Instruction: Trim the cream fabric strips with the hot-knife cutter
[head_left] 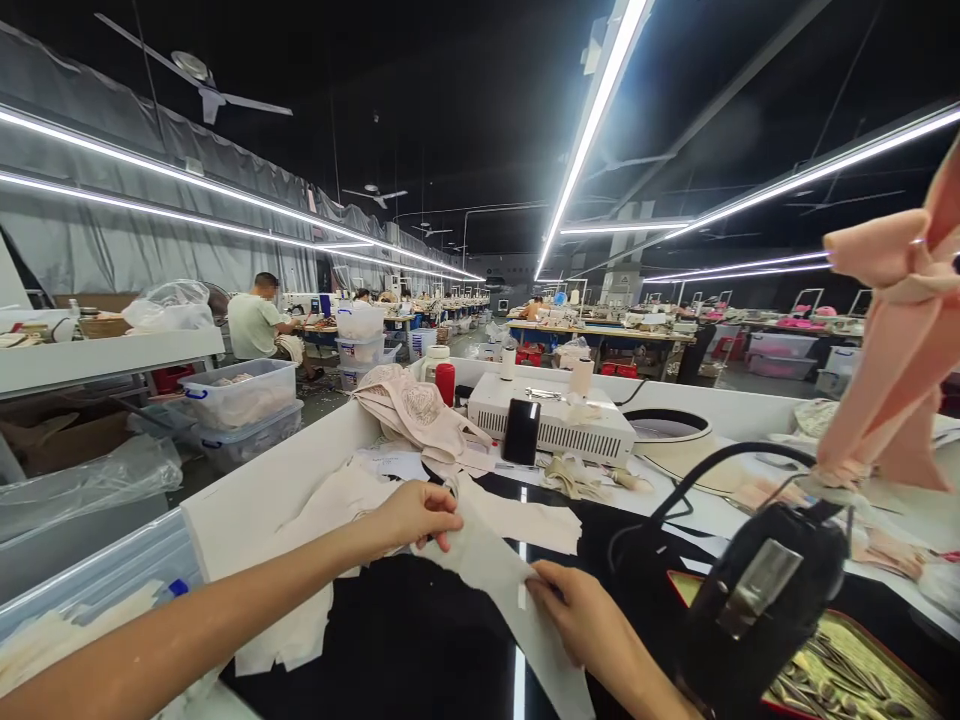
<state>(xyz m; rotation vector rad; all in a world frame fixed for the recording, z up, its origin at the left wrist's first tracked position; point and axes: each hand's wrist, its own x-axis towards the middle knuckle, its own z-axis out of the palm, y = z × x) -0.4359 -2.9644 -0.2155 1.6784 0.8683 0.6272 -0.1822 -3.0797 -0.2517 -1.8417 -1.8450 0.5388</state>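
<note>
A long pale fabric piece [491, 570] is stretched between my two hands above a glossy black work surface [405, 640]. At its upper end, my left hand [420, 515] pinches the cloth between thumb and fingers. My right hand [574, 605] grips the right-hand edge lower down, thumb on top, and the strip's tail hangs past it toward me. Just behind lies another cream fabric piece [544, 522]. More cream cut pieces [289, 625] are spread to the left, partly under my left forearm.
A black machine head [772, 590] with pink cloth [874, 370] tied above it stands at right, beside a tray of metal parts [859, 665]. Behind are a phone [521, 432], a white vented box [555, 425], a red thread spool [445, 384] and a lace bra [416, 405]. A person [255, 320] sits far left.
</note>
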